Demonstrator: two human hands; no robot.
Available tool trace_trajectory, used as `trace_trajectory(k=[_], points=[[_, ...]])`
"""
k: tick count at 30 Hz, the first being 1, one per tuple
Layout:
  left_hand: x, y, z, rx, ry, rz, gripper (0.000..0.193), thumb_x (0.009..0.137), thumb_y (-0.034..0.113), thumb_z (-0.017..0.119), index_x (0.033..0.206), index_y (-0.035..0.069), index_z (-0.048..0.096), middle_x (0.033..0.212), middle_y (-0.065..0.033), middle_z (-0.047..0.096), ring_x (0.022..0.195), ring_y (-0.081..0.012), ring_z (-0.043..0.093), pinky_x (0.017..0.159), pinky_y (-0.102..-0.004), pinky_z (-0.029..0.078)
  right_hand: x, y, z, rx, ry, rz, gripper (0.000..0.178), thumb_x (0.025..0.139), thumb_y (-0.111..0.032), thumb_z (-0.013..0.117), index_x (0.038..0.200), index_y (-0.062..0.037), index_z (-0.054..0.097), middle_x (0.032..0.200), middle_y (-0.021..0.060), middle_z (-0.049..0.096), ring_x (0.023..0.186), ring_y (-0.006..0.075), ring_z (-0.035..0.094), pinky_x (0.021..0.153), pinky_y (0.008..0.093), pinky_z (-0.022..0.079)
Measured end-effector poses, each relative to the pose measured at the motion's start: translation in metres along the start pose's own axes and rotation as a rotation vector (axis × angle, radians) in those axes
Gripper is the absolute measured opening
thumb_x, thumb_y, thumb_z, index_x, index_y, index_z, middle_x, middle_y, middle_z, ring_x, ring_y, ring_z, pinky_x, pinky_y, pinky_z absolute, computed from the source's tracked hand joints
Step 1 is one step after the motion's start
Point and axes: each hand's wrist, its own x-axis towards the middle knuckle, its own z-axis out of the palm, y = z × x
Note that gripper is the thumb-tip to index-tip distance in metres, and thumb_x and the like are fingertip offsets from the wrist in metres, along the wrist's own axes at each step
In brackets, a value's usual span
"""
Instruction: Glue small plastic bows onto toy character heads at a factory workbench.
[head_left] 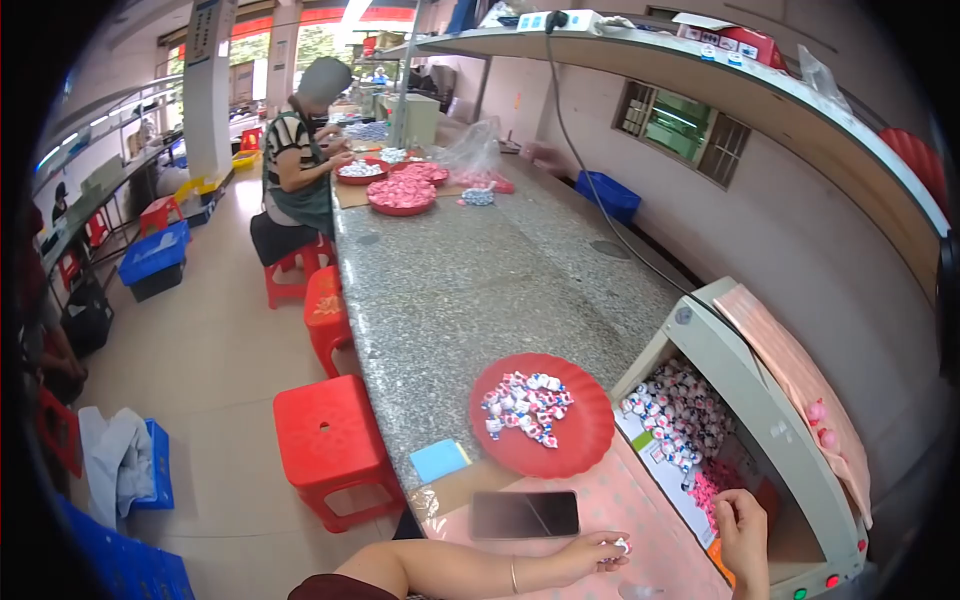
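My left hand (pixel 590 556), with a thin bangle on the wrist, is closed around a small white figure (pixel 622 546) with coloured details. It rests over a pink dotted cloth (pixel 655 520). My right hand (pixel 742 535) is at the mouth of a pale box-shaped housing (pixel 790 440), thumb and fingertips pinched together; what they hold, if anything, is too small to make out. Beside those fingers lies a heap of small pink parts (pixel 712 482). Farther inside is a big pile of white figures (pixel 690 410). A red scalloped plate (pixel 590 430) holds more white figures.
A dark phone (pixel 525 515) lies by my left forearm, near a blue pad (pixel 439 460). Red stools (pixel 330 430) line the left edge of the stone-topped table (pixel 470 290). At the far end a seated person (pixel 300 150) handles pieces beside red trays (pixel 403 208). A cable (pixel 590 170) hangs from the shelf.
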Motion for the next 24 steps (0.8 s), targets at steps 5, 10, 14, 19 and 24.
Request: trace_trajectory(k=[5,10,14,19,24], points=[[0.006,-0.007,-0.005,0.296,0.018,0.114,0.034,0.085,0.020,0.050,0.114,0.001,0.049,0.096,-0.0034,0.057,0.089,-0.0110,0.051,0.078,-0.0268,0.043,-0.024,-0.032,-0.003,-0.165,-0.036,-0.117,0.011,0.083,-0.009,0.048,0.079,-0.0005,0.055,0.064,0.0061,0.051,0.057,0.0114,0.051,0.052,0.0259,0.041],[0.005,-0.006,-0.003,0.052,0.089,0.114,0.029,0.080,0.006,0.052,0.109,0.000,0.049,0.091,-0.0072,0.056,0.080,-0.0143,0.054,0.071,-0.0266,0.044,-0.047,-0.011,-0.011,0.128,-0.071,0.026,0.020,0.084,-0.016,0.055,0.097,-0.0019,0.051,0.085,0.0077,0.055,0.065,0.0120,0.057,0.057,0.0255,0.048],[-0.003,0.003,0.010,0.014,0.078,0.081,0.032,0.081,0.004,0.050,0.111,-0.002,0.045,0.094,-0.0103,0.056,0.077,-0.0142,0.055,0.067,-0.0235,0.045,-0.077,-0.006,-0.026,0.064,0.101,-0.156,0.014,0.083,-0.013,0.053,0.092,-0.0026,0.055,0.085,0.0080,0.054,0.076,0.0184,0.055,0.061,0.0274,0.046],[-0.012,0.001,0.019,0.040,0.115,0.067,0.030,0.081,0.003,0.049,0.110,-0.003,0.045,0.093,-0.0117,0.056,0.075,-0.0125,0.056,0.066,-0.0184,0.048,-0.116,0.006,-0.037,0.130,0.215,-0.037,0.015,0.084,-0.015,0.053,0.093,-0.0027,0.055,0.085,0.0087,0.053,0.074,0.0214,0.055,0.064,0.0304,0.044],[-0.003,0.000,0.014,0.110,0.161,-0.011,0.027,0.082,0.007,0.053,0.108,-0.001,0.049,0.094,-0.0086,0.058,0.075,-0.0080,0.054,0.068,-0.0146,0.047,-0.150,0.027,-0.041,0.211,0.201,0.066,0.014,0.084,-0.013,0.052,0.094,-0.0039,0.055,0.086,0.0077,0.052,0.073,0.0191,0.055,0.062,0.0274,0.046]])
